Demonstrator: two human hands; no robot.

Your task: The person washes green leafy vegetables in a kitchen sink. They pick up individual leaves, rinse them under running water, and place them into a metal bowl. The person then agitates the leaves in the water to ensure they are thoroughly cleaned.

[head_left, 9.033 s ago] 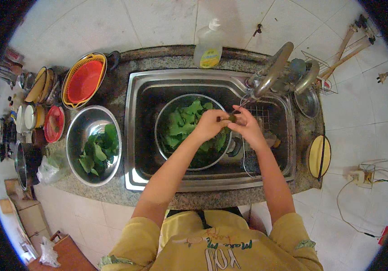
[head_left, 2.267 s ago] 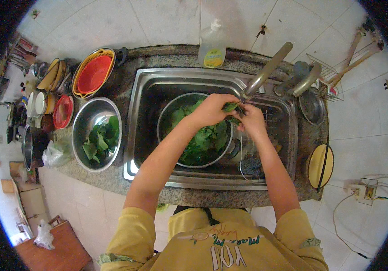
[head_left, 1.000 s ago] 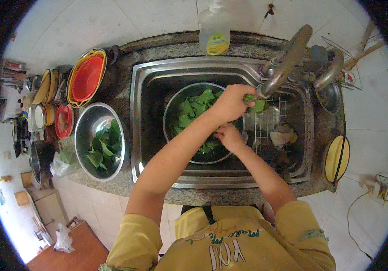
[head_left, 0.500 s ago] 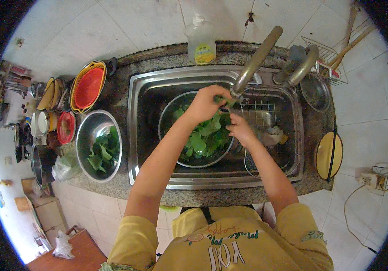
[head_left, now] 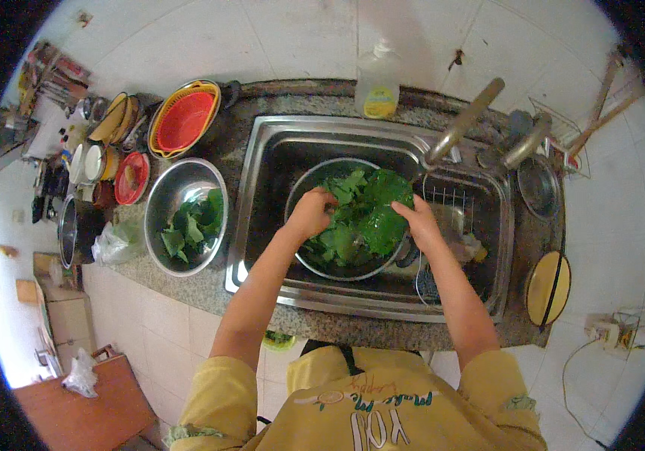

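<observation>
A metal pot [head_left: 297,257] full of leafy greens [head_left: 335,244] stands in the sink basin. My right hand [head_left: 418,223] pinches the edge of a large, broad green leaf [head_left: 387,214], its thumb on top, over the pot's right side. At the pot's left side, my left hand [head_left: 312,216] is closed with fingers curled in against the greens; what lies between the fingertips is hidden. A steel bowl [head_left: 155,244] holding more green leaves [head_left: 194,225] sits on the counter to the left of the sink.
The faucet [head_left: 465,124] reaches over the sink's far right. A wire rack [head_left: 450,197] lies in the basin's right part. Behind the sink stands a soap bottle [head_left: 379,83]. Red and yellow baskets [head_left: 185,120], a plastic bag [head_left: 117,242] and a dark pot [head_left: 74,229] crowd the left counter.
My left hand has moved from the faucet side down to the pot's left. The hands are now apart, and a broad leaf lies spread in my right hand. The view has shifted.
</observation>
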